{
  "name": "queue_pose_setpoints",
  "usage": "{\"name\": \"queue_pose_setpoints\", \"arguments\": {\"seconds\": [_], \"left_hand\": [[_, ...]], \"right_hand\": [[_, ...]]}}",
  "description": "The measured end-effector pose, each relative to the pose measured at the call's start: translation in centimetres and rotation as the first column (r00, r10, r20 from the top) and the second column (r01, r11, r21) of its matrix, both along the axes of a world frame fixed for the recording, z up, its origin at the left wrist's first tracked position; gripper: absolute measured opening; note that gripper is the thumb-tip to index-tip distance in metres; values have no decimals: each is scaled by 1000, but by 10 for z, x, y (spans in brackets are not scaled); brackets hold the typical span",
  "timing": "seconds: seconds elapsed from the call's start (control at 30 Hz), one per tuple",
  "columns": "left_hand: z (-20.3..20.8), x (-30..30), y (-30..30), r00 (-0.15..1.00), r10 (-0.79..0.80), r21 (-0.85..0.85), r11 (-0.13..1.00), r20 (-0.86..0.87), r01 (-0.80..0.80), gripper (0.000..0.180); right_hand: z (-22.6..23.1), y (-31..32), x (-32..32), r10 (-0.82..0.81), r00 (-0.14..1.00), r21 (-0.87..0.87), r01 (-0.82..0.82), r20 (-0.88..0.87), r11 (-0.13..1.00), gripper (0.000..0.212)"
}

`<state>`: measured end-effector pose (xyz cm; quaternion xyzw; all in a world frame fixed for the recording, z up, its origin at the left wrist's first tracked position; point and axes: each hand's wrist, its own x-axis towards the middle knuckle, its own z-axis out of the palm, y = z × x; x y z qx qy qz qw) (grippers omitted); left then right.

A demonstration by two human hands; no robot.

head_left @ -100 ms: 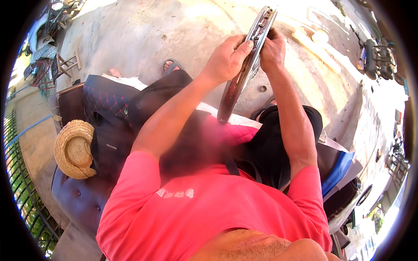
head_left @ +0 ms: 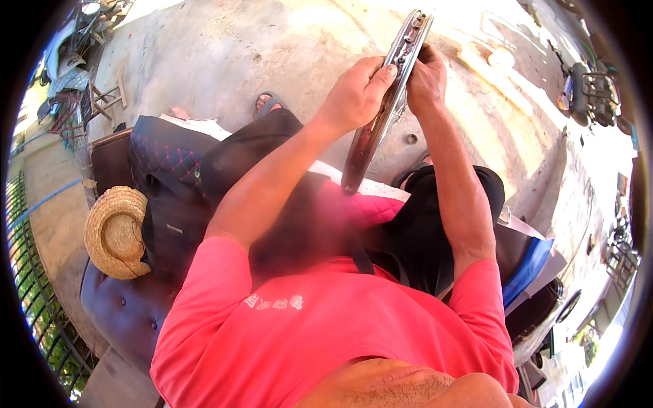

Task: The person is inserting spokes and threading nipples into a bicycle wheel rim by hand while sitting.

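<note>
Raised in front of me, seen nearly edge-on, is a shiny metal wheel rim (head_left: 363, 151) with a row of holes along its inner channel. It stands tilted, its far end leaning right and its near end above my lap. My left hand (head_left: 357, 92) grips it from the left, thumb pressed on the edge. On the other side my right hand (head_left: 426, 80) is closed with bent fingers against the rim; its fingertips are partly hidden behind the metal. Some thin wire-like spokes (head_left: 396, 115) seem to show beside the rim.
A straw hat (head_left: 112, 228) lies on the dark padded seat (head_left: 122, 306) to my left. A small wooden stool (head_left: 107, 98) stands far left. Pale wooden pieces (head_left: 493, 75) lie on the concrete floor far right, and a small dark ring (head_left: 411, 139) lies nearer my right foot.
</note>
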<state>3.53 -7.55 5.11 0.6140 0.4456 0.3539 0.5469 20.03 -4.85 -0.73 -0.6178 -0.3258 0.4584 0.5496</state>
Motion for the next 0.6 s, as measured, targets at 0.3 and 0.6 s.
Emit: {"name": "queue_pose_setpoints", "arguments": {"seconds": [0.3, 0.6], "left_hand": [[-10, -16, 20, 971, 119, 387, 921, -208, -30, 30], [2, -7, 11, 982, 43, 240, 971, -185, 3, 36]], "right_hand": [[7, -27, -15, 108, 972, 154, -141, 208, 978, 39], [-21, -21, 4, 110, 977, 209, -148, 180, 967, 24]]}}
